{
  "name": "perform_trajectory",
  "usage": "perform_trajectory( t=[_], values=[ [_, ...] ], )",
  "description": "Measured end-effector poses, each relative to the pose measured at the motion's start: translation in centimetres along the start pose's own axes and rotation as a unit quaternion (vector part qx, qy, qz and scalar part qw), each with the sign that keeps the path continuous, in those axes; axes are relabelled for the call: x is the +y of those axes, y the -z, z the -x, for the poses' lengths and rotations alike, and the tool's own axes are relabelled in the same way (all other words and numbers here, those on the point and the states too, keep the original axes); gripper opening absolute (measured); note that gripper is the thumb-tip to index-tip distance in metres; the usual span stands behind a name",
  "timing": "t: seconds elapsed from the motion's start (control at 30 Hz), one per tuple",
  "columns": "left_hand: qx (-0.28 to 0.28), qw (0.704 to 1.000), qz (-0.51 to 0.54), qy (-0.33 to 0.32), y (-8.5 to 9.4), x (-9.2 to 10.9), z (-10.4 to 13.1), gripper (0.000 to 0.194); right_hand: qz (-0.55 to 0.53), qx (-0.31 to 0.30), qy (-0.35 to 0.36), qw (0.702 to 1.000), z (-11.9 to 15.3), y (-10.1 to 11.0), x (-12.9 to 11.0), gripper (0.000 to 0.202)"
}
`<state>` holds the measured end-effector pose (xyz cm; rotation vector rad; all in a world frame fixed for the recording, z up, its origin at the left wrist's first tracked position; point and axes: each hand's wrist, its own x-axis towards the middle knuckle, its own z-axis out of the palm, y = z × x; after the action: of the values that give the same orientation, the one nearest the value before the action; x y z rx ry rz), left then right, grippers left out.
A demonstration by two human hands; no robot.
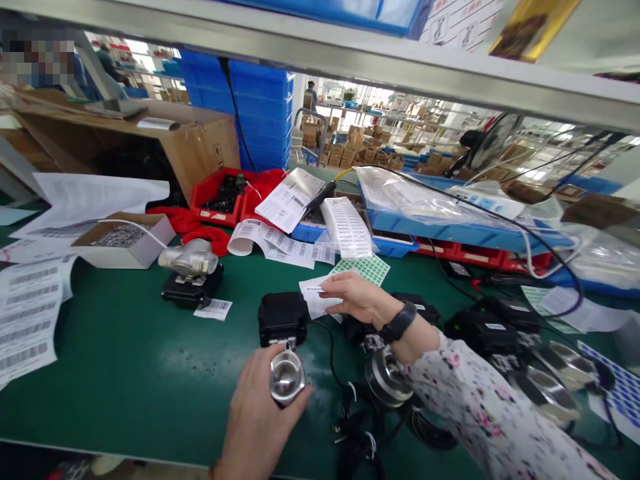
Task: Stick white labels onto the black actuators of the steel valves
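Presently a steel valve (287, 377) is gripped by the left hand (257, 417); a label (317, 298) is pinched by the right hand (356, 298), and pressing it flat onto the black actuator (283, 319) seems due.

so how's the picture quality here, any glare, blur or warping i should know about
Head view: straight lines bow, as the shelf rail across the top shows, a wide-lens warp; bright windows wash out the far background; the valve's metal mouth under the left hand carries a glare spot; the right hand holding the white label is sharp; a pixelated patch sits top left.
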<state>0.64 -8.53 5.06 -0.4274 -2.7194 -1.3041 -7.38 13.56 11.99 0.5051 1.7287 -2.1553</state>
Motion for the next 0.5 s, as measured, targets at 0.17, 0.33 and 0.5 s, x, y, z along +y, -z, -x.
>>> perform_trajectory(
  t=[0.17,0.33,0.5],
  values=[
    [0.057,0.969,0.229,0.073,2.2,-2.5,-2.6,0.035,0.055,-0.018,-0.044,0.997,-1.4,-1.6,-0.4,0.009],
    [0.017,0.91,0.373,0.178,2.1,-3.6,-8.7,0.043,0.098,-0.013,-0.057,0.993,-2.0,-3.5,-0.2,0.011],
    [-0.077,0.86,0.452,0.222,0.8,-2.0,-10.3,0.043,0.136,0.014,-0.011,0.991,-2.1,-5.0,0.6,0.012]
  ],
)
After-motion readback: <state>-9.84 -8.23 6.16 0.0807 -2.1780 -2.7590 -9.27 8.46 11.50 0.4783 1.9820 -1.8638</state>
